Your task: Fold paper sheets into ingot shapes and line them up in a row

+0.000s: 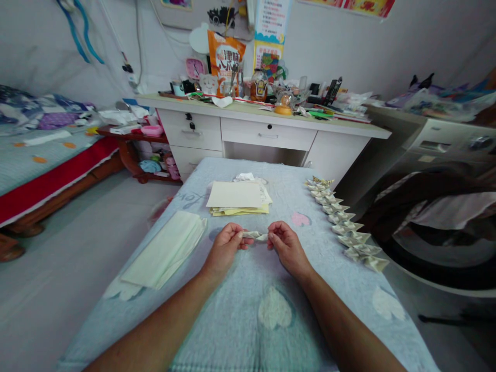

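Note:
A small strip of folded paper [256, 236] is stretched between my two hands, just above the cloth-covered table. My left hand [228, 243] pinches its left end between thumb and fingers. At the right end, my right hand [285, 242] grips it the same way. Beyond my hands lies a stack of cream and yellow paper sheets [236, 195]. Pale green folded sheets [165, 250] rest to the left of my left hand. Along the right side runs a row of several folded paper pieces [343, 219], set close behind one another.
The table [232, 320] has a blue cloth with heart patterns. Behind it stands a white desk [267, 129] crowded with jars, a snack bag [225, 57] and a pink clock [195, 68]. A bed [50, 150] is at left, a front-loading washing machine [442, 150] at right.

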A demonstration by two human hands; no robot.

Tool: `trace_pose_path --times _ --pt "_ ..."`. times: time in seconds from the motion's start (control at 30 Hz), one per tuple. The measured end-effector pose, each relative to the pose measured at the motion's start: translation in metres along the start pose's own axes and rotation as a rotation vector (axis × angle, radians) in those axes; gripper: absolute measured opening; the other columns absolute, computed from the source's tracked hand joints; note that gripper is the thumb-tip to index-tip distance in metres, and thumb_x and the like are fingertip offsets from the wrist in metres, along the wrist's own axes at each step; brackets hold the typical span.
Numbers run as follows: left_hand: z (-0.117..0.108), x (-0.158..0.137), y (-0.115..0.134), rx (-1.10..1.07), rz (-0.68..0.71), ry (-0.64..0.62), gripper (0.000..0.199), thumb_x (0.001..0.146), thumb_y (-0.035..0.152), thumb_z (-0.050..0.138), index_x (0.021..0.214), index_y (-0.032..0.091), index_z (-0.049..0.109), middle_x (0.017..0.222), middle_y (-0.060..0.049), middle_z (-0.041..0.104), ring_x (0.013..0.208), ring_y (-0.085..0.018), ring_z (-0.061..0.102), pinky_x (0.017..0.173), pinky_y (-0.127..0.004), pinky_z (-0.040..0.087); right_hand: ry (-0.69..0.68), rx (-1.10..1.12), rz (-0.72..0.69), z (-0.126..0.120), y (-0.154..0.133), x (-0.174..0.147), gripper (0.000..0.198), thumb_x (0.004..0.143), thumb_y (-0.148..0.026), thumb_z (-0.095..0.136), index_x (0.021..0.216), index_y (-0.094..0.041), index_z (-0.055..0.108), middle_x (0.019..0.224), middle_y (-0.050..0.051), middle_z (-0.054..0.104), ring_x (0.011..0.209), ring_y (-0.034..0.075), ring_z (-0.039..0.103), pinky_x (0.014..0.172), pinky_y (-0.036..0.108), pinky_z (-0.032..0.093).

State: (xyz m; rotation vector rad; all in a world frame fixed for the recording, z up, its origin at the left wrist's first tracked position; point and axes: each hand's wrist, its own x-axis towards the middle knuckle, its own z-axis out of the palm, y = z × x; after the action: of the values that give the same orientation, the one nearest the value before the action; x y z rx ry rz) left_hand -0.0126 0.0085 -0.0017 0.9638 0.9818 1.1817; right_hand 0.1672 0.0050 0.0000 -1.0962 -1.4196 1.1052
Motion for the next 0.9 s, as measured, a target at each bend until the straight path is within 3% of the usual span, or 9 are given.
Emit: trace_pose_path --times 0.13,0.27,0.5,0.6,0.73,0.9 --pt "0.0 0.0 -0.004 0.031 0.03 -0.019 0.019 0.08 0.033 0.061 0.084 0.018 0.05 0.083 -0.002 0.067 0.071 -0.014 0.066 0.066 -0.026 0.05 -0.061 -0.261 -0.121 -0.002 -0.003 -0.004 0.023 0.085 -0.025 0.048 0.105 -0.02 0.06 0.084 0.002 0.052 0.073 0.014 0.053 0.067 0.027 0.046" --pt "0.0 0.002 -0.01 0.068 0.071 -0.056 0.016 0.083 0.032 0.059 0.084 0.018 0.051 0.086 -0.002 0.067 0.073 -0.014 0.066 0.07 -0.027 0.051 -0.119 -0.366 -0.178 -0.001 -0.003 -0.005 0.034 0.077 -0.024 0.064 0.111 -0.021 0.06 0.1 0.005 0.054 0.087 0.017 0.054 0.071 0.027 0.046" --pt "0.001 0.0 -0.008 0.094 0.071 -0.111 0.016 0.085 0.033 0.057 0.084 0.018 0.05 0.087 -0.003 0.066 0.076 -0.014 0.066 0.072 -0.029 0.051 -0.069 -0.31 -0.121 0.001 0.004 -0.001 0.006 0.082 -0.024 0.063 0.086 -0.019 0.063 0.082 0.001 0.058 0.076 0.014 0.054 0.066 0.024 0.041" --pt "0.002 -0.004 -0.005 0.123 0.065 -0.137 0.019 0.084 0.035 0.057 0.089 0.018 0.049 0.089 -0.003 0.065 0.073 -0.014 0.066 0.068 -0.027 0.05 -0.058 -0.294 -0.132 -0.001 0.003 -0.001 0.008 0.084 -0.026 0.062 0.08 -0.018 0.063 0.077 0.0 0.056 0.072 0.013 0.052 0.065 0.023 0.039" --pt "0.001 -0.006 -0.006 0.259 0.129 -0.158 0.037 0.076 0.035 0.068 0.106 0.019 0.052 0.09 -0.002 0.065 0.072 -0.013 0.062 0.065 -0.023 0.046 -0.076 -0.27 -0.126 -0.003 -0.001 -0.001 0.015 0.084 -0.029 0.062 0.075 -0.018 0.063 0.073 -0.001 0.055 0.07 0.012 0.052 0.065 0.023 0.038" --pt "-0.002 -0.002 -0.009 0.462 0.126 -0.161 0.021 0.078 0.034 0.064 0.085 0.014 0.066 0.066 0.001 0.06 0.06 -0.011 0.053 0.057 -0.022 0.04 -0.163 -0.235 -0.102 -0.001 -0.007 -0.003 0.02 0.085 -0.036 0.062 0.076 -0.018 0.063 0.075 0.0 0.055 0.073 0.013 0.052 0.068 0.024 0.039"
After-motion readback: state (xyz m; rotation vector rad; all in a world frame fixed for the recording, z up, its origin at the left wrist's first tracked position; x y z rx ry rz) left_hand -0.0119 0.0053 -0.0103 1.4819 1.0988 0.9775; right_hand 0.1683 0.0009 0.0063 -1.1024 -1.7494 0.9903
